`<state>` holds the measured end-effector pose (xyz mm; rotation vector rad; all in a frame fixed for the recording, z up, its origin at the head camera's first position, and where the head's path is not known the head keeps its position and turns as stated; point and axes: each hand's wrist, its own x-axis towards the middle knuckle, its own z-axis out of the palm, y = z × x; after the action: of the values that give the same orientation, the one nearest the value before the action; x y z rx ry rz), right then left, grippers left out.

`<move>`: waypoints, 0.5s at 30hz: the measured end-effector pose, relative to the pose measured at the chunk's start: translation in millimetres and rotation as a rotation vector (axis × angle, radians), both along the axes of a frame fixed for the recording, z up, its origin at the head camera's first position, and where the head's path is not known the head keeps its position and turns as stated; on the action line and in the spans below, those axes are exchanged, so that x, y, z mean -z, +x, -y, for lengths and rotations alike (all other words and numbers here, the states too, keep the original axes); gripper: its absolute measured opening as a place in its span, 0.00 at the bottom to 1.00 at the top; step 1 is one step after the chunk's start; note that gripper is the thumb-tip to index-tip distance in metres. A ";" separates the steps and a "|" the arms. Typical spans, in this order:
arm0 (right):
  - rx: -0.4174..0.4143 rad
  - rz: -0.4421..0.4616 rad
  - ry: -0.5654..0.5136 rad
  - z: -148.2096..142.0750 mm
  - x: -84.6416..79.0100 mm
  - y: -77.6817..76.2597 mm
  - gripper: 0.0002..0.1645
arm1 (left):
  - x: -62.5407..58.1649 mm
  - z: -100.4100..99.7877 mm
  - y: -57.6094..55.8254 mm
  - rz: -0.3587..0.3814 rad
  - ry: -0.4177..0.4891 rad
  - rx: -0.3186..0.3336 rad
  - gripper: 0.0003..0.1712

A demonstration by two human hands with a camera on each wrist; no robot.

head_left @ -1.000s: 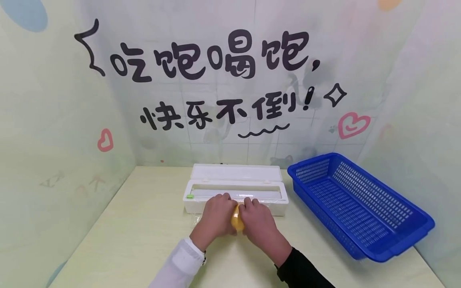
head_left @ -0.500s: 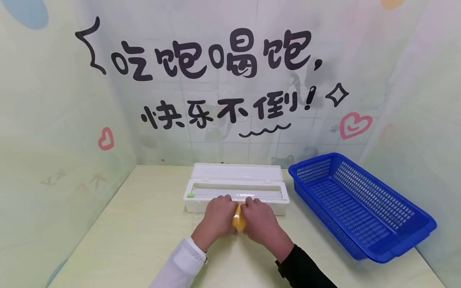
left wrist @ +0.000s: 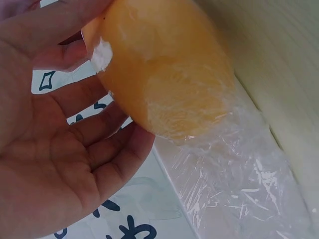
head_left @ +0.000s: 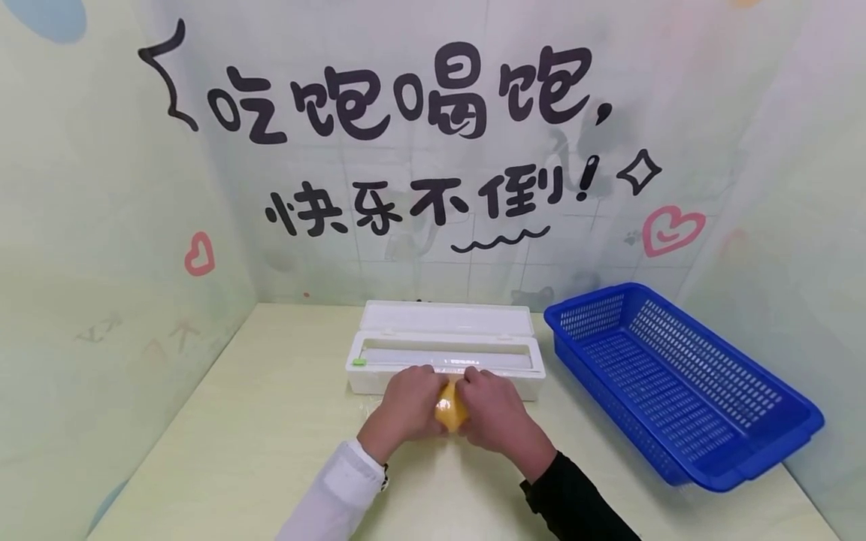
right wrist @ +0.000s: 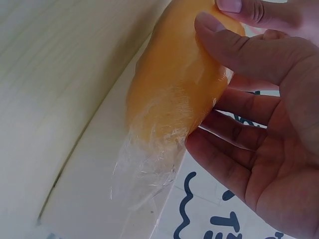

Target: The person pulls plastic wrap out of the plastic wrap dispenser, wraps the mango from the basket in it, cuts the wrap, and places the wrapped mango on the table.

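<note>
Between my two hands is a smooth yellow-orange fruit (head_left: 450, 407), rounded and oblong, with clear cling film (left wrist: 249, 189) over it. Loose crumpled film trails off its end in both wrist views. My left hand (head_left: 409, 406) holds the fruit from the left, thumb on one side and curled fingers on the other. From the right, my right hand (head_left: 494, 412) grips it likewise, its thumb pressing the film in the right wrist view. A small white patch shows on the fruit in the left wrist view. Just beyond my hands is a white cling film dispenser (head_left: 368, 383), partly hidden by them.
The dispenser's lid (head_left: 446, 317) is raised at the back, and a green slider (head_left: 359, 362) sits at its left end. To the right stands a blue perforated basket (head_left: 649, 406) on the pale wooden table (head_left: 223, 451). Printed fabric walls enclose the table.
The head view has shifted slightly, so the scene sits a little higher. Slightly more of the fruit shows between my hands, which keep their hold on it.
</note>
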<state>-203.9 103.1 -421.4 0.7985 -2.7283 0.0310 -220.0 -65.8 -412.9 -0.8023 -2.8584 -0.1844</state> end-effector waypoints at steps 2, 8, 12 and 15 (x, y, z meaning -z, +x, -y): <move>-0.001 0.012 -0.002 -0.6 0.5 -1.0 0.30 | -0.1 0.4 -1.1 0.023 0.007 0.004 0.26; -0.004 0.044 -0.010 -2.0 -0.3 -3.4 0.28 | -1.7 1.5 -4.1 0.066 0.019 0.016 0.26; -0.014 0.052 -0.017 -3.4 -0.6 -4.3 0.26 | -0.9 2.5 -5.5 0.098 0.019 0.024 0.26; -0.024 0.073 -0.026 -4.6 0.5 -4.9 0.25 | 0.9 3.3 -5.6 0.117 0.011 0.026 0.25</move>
<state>-208.8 107.7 -421.9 0.8379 -2.7806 0.1029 -225.6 -69.1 -413.8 -0.8546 -2.9536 -0.2588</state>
